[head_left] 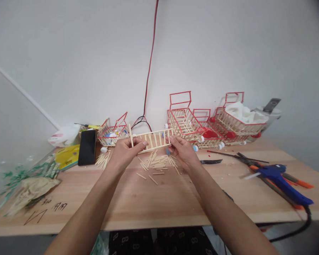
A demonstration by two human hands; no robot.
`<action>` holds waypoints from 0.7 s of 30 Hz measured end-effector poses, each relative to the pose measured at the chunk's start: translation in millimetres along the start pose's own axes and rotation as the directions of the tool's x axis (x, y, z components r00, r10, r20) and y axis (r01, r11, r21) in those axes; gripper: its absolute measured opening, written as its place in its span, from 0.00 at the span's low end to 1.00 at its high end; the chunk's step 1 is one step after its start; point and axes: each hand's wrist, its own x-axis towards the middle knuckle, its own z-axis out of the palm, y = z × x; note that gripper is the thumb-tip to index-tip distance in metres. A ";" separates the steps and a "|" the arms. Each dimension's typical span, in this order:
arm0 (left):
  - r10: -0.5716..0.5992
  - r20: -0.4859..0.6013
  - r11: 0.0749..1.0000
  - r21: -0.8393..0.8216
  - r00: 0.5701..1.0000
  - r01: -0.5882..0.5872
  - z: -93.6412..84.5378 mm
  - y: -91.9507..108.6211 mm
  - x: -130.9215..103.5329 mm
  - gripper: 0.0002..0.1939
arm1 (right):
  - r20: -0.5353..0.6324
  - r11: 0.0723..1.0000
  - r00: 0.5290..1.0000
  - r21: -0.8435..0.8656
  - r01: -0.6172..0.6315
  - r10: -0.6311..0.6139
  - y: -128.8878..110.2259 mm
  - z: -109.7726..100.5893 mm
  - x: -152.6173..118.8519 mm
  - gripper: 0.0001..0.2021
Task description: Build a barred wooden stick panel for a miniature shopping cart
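Observation:
Both hands hold up a small ladder-like frame of pale wooden sticks (156,139) above the table. My left hand (127,150) pinches its left end, where one longer stick stands nearly upright. At the right end, the fingers of my right hand (181,150) close on the frame. Below it, many short loose sticks (158,163) lie scattered on the wooden table (149,205). Another little pile of sticks (103,159) is left of my left hand.
Small stick carts with red trim (184,122) line the wall, with another cart (113,134) at left. A black phone (87,147) leans beside a yellow packet (67,157). A blue glue gun (281,180) and pliers lie right; a plastic bag (29,187) lies left.

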 end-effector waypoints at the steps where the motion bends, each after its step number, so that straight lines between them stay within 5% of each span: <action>1: 0.004 0.005 1.000 0.001 1.000 -0.004 -0.2 -0.1 0.1 0.15 | -0.003 1.000 1.000 0.000 0.002 -0.002 -0.2 0.1 0.0 0.19; 21: -0.027 -0.025 1.000 -0.009 0.999 0.027 -4.2 0.3 -4.2 0.15 | -0.033 1.000 0.999 0.000 0.023 -0.023 2.5 -2.5 3.4 0.20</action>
